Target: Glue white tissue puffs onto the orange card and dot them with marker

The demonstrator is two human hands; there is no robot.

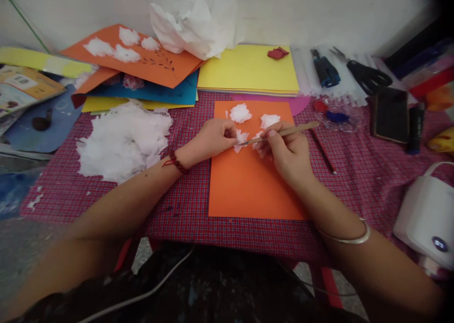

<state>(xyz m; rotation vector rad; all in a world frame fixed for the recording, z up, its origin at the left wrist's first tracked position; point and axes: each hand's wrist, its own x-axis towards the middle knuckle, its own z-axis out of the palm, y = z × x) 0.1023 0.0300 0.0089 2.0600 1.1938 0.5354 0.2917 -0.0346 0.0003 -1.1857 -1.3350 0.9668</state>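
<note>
The right hand [289, 155] grasps a slim wooden stick [294, 129] between thumb and fingers, its narrow end slanting down to the left, at a small white tuft [241, 136]. The left hand [216, 136] is curled beside that tuft, thumb and forefinger drawn close; whether they pinch any of it cannot be told.

Both hands are over the upper half of an orange sheet [248, 186], which lies flat on a checked cloth [184, 228]. Two fuller white tufts, a left one [240, 113] and a right one [270, 120], sit above the fingers; another white bit is partly hidden by the right hand.

Left of the sheet is a heap of white scraps [124, 141], near the left forearm. Behind it, a decorated orange card [177, 67] overlaps coloured papers, next to a yellow paper stack [248, 72] and crumpled white paper [198, 25]. A pencil [324, 152] lies just right of the right hand, with scissors [369, 77] and a phone [390, 114] farther out.

The forearms reach in from both lower corners, converging on the sheet. The left arm crosses the cloth below the heap; the right covers the sheet's lower right corner.
</note>
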